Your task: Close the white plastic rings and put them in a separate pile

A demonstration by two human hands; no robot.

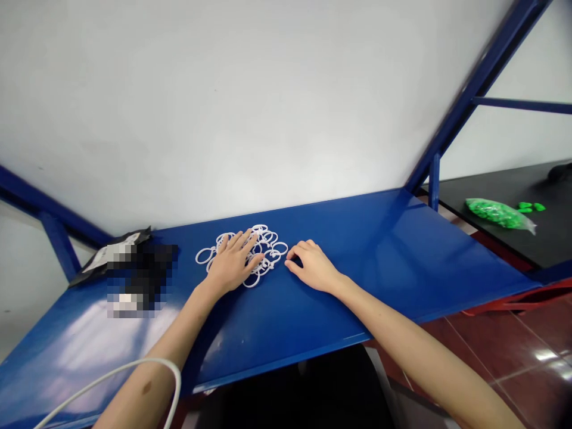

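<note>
**On the blue tabletop (370,286): left hand (233,259) flat over white rings (270,256)**

Through the head camera, I see the white rings heaped near the tabletop's middle, several with small knobs on their loops. The left hand lies palm down across the heap, fingers spread; I can't tell whether it pinches any ring beneath. The right hand (311,264) rests just right of the heap, fingers curled, thumb and forefinger apart with nothing between them. Far left I have a black package (143,237) with a white label, beside a pixelated patch. A white cable (111,372) crosses the left forearm. On a black table (509,247) at right sits a clear bag of green pieces (497,213).
</note>
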